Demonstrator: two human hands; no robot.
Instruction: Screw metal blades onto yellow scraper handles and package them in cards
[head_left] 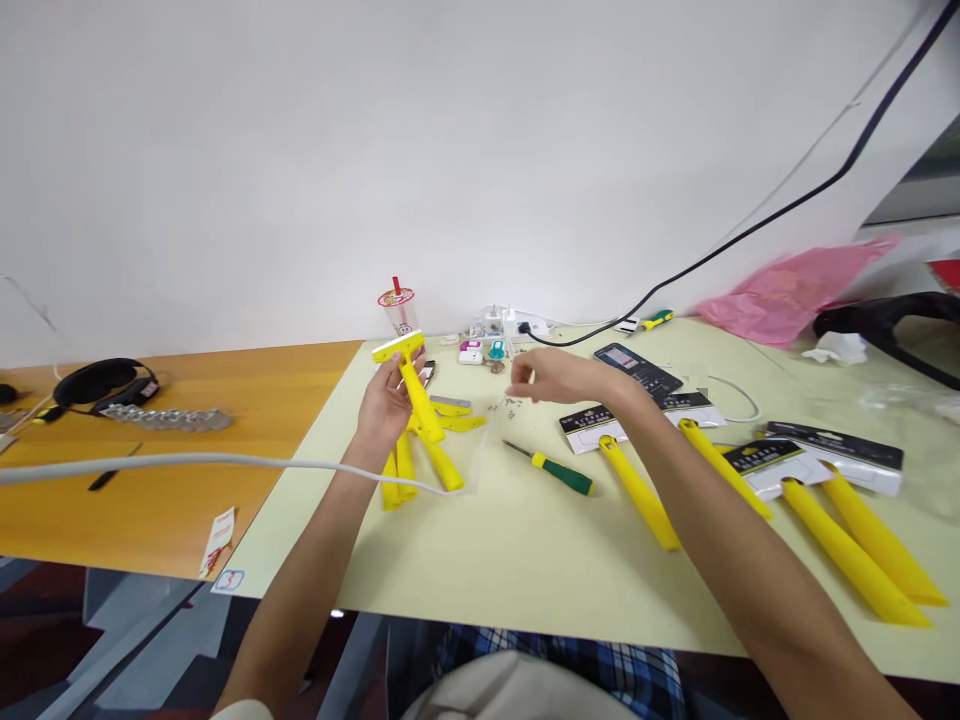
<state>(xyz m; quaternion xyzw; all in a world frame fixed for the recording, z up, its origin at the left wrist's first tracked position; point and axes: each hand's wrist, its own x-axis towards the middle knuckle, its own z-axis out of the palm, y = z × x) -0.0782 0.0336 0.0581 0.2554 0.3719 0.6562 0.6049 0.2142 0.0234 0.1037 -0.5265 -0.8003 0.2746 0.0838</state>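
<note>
Head view, only one. Holding yellow scraper (421, 400) in left hand (384, 405), raised above table (480, 560), crossbar end up, handle slanting down to the right. Gripped near the crossbar. With right hand (553, 375), hovering by small metal bits (513, 402), probably screws; fingers curled toward thumb, can't tell if pinching anything.

Handling, judged: likely light, stiff, plastic, not fragile; looks smooth, maybe slightly slippery. Best taken round the handle, just under the crossbar; avoid the crossbar edge, possibly sharp.

Counts: one scraper in hand; below it, at least three loose yellow handles (444, 467), partly hidden, plus two flat yellowish pieces (465, 424). To the right, four carded yellow handles (641, 500) with four cards (589, 428). Between groups, one green-and-yellow screwdriver (562, 475). Farther back, one lidded cup (401, 312), one phone (637, 368). Metal bits: several, too tiny to count.
</note>
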